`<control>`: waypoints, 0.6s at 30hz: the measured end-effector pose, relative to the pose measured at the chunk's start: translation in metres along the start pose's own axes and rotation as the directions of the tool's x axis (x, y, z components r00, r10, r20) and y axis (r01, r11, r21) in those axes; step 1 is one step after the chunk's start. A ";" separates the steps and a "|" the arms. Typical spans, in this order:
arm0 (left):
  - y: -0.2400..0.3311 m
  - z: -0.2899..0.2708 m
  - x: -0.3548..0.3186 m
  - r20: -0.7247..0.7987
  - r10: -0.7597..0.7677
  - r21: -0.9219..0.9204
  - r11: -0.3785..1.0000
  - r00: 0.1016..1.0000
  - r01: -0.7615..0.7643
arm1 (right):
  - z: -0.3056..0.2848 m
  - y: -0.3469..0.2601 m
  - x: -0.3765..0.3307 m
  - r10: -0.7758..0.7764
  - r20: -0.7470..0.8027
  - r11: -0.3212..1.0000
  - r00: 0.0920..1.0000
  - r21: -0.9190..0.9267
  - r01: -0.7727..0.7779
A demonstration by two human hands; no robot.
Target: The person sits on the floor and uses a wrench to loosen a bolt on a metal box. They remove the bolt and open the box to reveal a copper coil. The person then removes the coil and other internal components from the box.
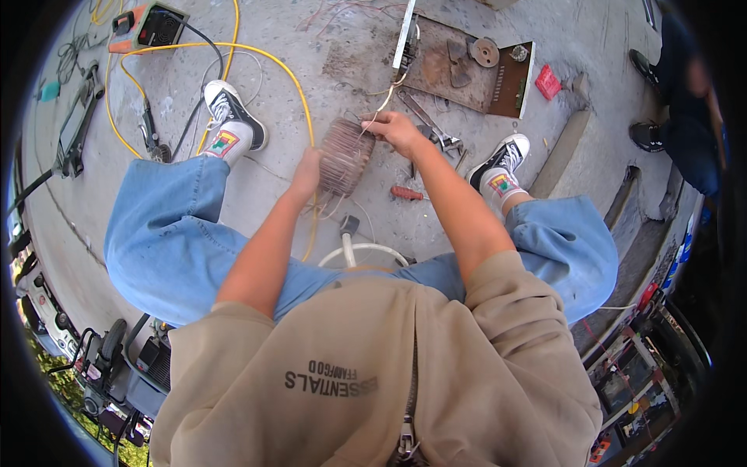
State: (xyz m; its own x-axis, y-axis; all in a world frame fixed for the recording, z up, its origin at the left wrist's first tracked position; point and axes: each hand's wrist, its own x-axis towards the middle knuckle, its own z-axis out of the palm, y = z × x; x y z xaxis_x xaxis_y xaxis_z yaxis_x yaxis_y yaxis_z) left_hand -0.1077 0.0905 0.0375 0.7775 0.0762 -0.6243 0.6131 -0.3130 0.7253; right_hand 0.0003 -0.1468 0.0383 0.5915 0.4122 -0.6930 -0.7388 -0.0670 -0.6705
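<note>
A ribbed coil of brownish wire (345, 162), a winding by its look, stands between my hands above the concrete floor. My left hand (309, 173) grips its left side, with the fingers partly hidden behind it. At the coil's upper right corner, my right hand (395, 132) pinches a thin lead wire with thumb and forefinger. A pale cable (387, 99) runs from near that hand up toward an open metal housing (443, 66). Wrench-like hand tools (436, 134) lie just right of my right hand. Below them is a screwdriver with a red handle (406, 193).
A yellow hose (292, 78) loops past my left shoe to an orange and black machine (152, 29). The housing holds a round disc (484, 53). A red packet (548, 82) lies right of it. Another person's dark shoe (646, 137) stands at far right.
</note>
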 end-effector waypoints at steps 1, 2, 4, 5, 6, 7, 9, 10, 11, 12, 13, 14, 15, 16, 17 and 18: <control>0.001 0.000 -0.001 0.001 -0.009 0.006 1.000 1.000 0.009 | -0.002 0.000 0.000 -0.021 0.016 1.000 1.000 -0.023 0.022; 0.003 0.000 -0.003 -0.001 -0.019 0.012 1.000 1.000 0.019 | -0.003 -0.003 -0.001 -0.041 0.036 0.998 0.999 -0.046 0.042; 0.009 0.001 -0.003 -0.043 0.055 0.050 0.997 0.998 -0.053 | -0.007 -0.010 -0.005 -0.096 0.089 0.986 0.991 -0.130 0.107; 0.014 0.002 -0.003 -0.064 0.092 0.069 0.994 0.994 -0.087 | -0.010 -0.014 -0.008 -0.128 0.127 0.970 0.984 -0.191 0.151; 0.024 0.005 -0.004 -0.126 0.169 0.208 0.968 0.978 -0.140 | -0.014 -0.018 -0.011 -0.156 0.163 0.948 0.974 -0.251 0.194; 0.035 0.009 -0.004 -0.174 0.252 0.345 0.921 0.952 -0.180 | -0.017 -0.022 -0.013 -0.176 0.177 0.918 0.968 -0.326 0.226; 0.065 0.016 -0.006 -0.153 0.362 0.492 0.835 0.920 -0.246 | -0.024 -0.028 -0.020 -0.205 0.206 0.837 0.957 -0.471 0.280; 0.085 0.017 -0.006 -0.098 0.385 0.508 0.812 0.918 -0.287 | -0.027 -0.035 -0.026 -0.199 0.209 0.796 0.957 -0.535 0.282; 0.098 0.020 -0.007 -0.045 0.406 0.521 0.789 0.913 -0.326 | -0.029 -0.042 -0.033 -0.192 0.216 0.750 0.957 -0.597 0.285; 0.106 0.025 -0.008 0.013 0.466 0.546 0.738 0.884 -0.397 | -0.033 -0.045 -0.039 -0.187 0.218 0.700 0.958 -0.655 0.285; 0.113 0.032 -0.010 0.072 0.522 0.566 0.680 0.850 -0.466 | -0.040 -0.040 -0.038 -0.275 0.249 0.574 0.928 -0.732 0.367; 0.117 0.040 -0.010 0.131 0.573 0.576 0.620 0.809 -0.533 | -0.043 -0.040 -0.042 -0.294 0.263 0.537 0.919 -0.750 0.386; 0.119 0.046 -0.009 0.166 0.583 0.645 0.545 0.795 -0.535 | -0.046 -0.039 -0.046 -0.311 0.276 0.499 0.909 -0.767 0.404; 0.123 0.049 -0.008 0.178 0.511 0.680 0.554 0.841 -0.481 | -0.049 -0.039 -0.050 -0.328 0.291 0.459 0.899 -0.783 0.421; 0.129 0.050 -0.008 0.186 0.434 0.716 0.554 0.882 -0.424 | -0.050 -0.035 -0.051 -0.330 0.270 0.476 0.905 -0.780 0.406; 0.132 0.053 -0.006 0.190 0.354 0.751 0.548 0.916 -0.367 | -0.050 -0.030 -0.050 -0.331 0.248 0.492 0.910 -0.777 0.392</control>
State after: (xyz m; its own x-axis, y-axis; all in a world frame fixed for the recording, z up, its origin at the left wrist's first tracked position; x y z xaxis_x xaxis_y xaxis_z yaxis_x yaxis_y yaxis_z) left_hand -0.0382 -0.0011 0.1218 0.9023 -0.2204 -0.3705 -0.0547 -0.9110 0.4088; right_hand 0.0088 -0.2108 0.0800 0.7031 0.6231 -0.3426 0.1189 -0.5781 -0.8073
